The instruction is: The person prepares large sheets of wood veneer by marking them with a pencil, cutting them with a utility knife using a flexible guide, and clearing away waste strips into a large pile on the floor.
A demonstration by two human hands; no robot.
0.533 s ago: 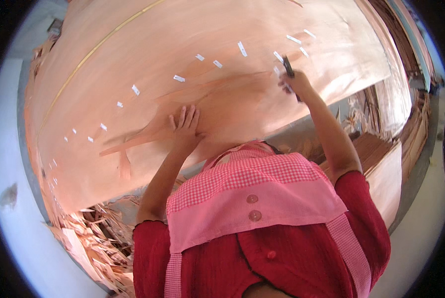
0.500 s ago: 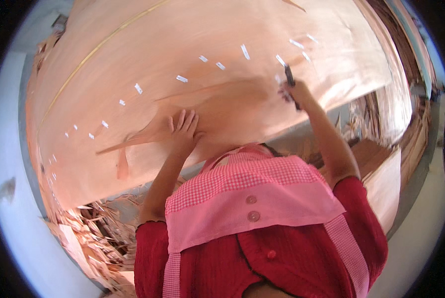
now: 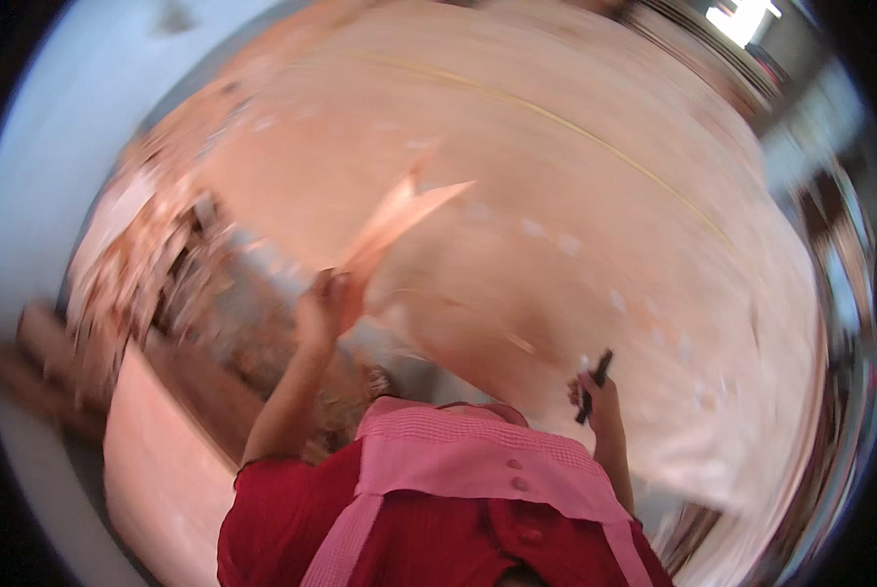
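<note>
My left hand (image 3: pixel 323 301) is closed on a torn, forked strip of wood veneer (image 3: pixel 388 233), lifted at the edge of a large peach-coloured veneer sheet (image 3: pixel 576 166). My right hand (image 3: pixel 603 399) grips a slim black tool (image 3: pixel 603 367) over the sheet's near right part. Blur keeps me from telling that tool's exact kind. Small white tape pieces (image 3: pixel 568 244) dot the sheet, smeared by motion.
A yellow line (image 3: pixel 556 112) crosses the sheet's far part. Veneer scraps (image 3: pixel 155 249) are heaped at the left, with a curved veneer panel (image 3: pixel 160 440) nearer me. A pale wall (image 3: pixel 42 176) stands far left.
My left hand, flat on the sheet before, now holds the torn veneer strip up at the left. The view has turned left. My right hand still has the black tool, now lower in view.
</note>
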